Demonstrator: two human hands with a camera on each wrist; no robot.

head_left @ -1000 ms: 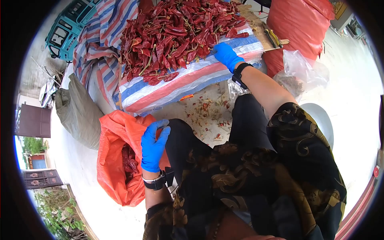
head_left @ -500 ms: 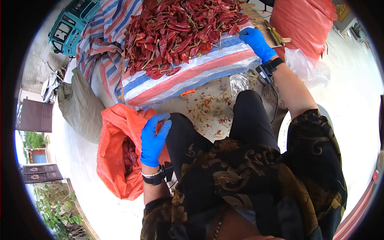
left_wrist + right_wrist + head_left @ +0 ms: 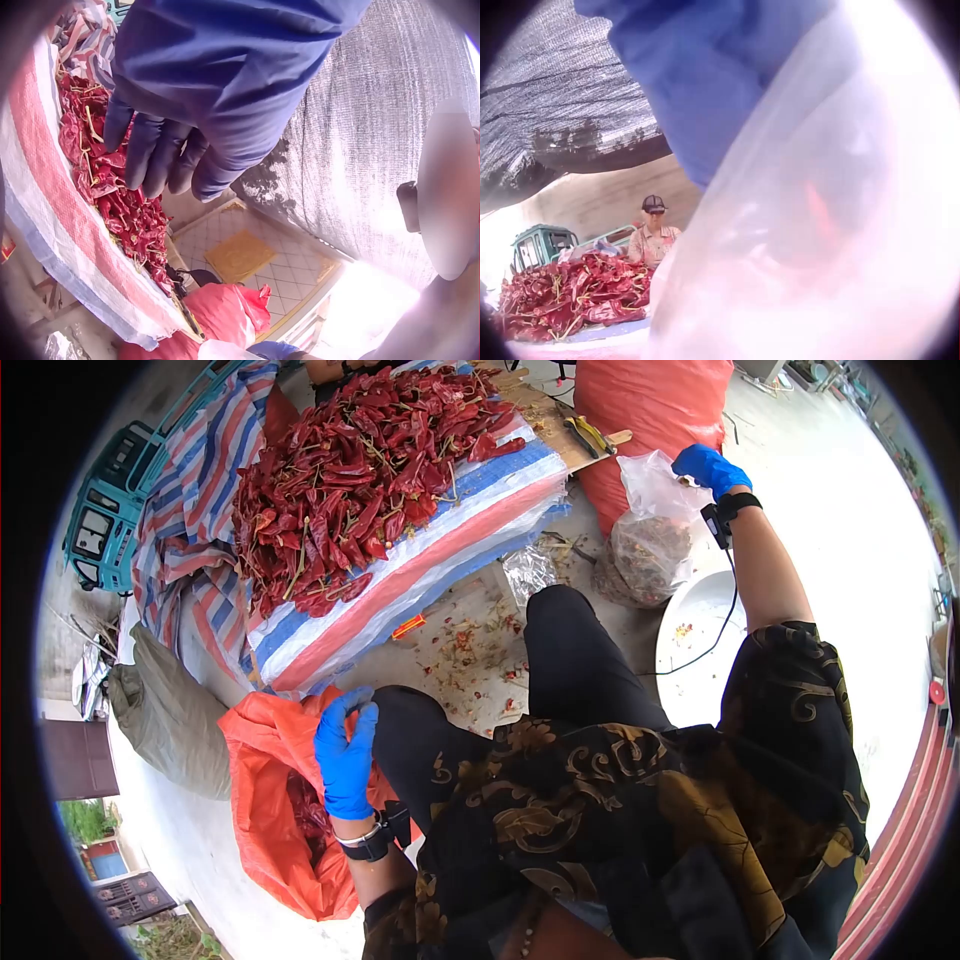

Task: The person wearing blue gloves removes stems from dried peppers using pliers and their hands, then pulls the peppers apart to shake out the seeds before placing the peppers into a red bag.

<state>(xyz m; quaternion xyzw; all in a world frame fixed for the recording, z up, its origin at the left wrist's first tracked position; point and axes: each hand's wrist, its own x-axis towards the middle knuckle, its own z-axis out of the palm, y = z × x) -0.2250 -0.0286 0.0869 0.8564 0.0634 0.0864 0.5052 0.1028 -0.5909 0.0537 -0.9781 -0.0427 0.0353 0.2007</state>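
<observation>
My blue-gloved left hand (image 3: pixel 346 755) is over the near edge of an orange-red bag (image 3: pixel 262 735) containing red peppers; its fingers are loosely bent and nothing shows in them. The left wrist view shows this hand (image 3: pixel 217 97) with relaxed fingers. To the right, my gloved right hand (image 3: pixel 712 468) is at the upper edge of a clear plastic bag (image 3: pixel 650 555) with brownish scraps inside. Plastic (image 3: pixel 780 255) covers much of the right wrist view, and the right fingertips are hidden there. Dried red peppers (image 3: pixel 340 480) lie heaped on a striped sheet (image 3: pixel 400 585).
Yellow-handled pliers (image 3: pixel 588 436) lie on a board beside a large red sack (image 3: pixel 650 400). A white basin (image 3: pixel 700 635) is right of my knees. A grey-green sack (image 3: pixel 165 710) stands left. Across the heap is a person in a cap (image 3: pixel 654 232).
My right hand has moved from the sheet's edge past the pliers to the clear bag, whose top now stands higher. My left hand has stayed by the orange-red bag. The head view has shifted.
</observation>
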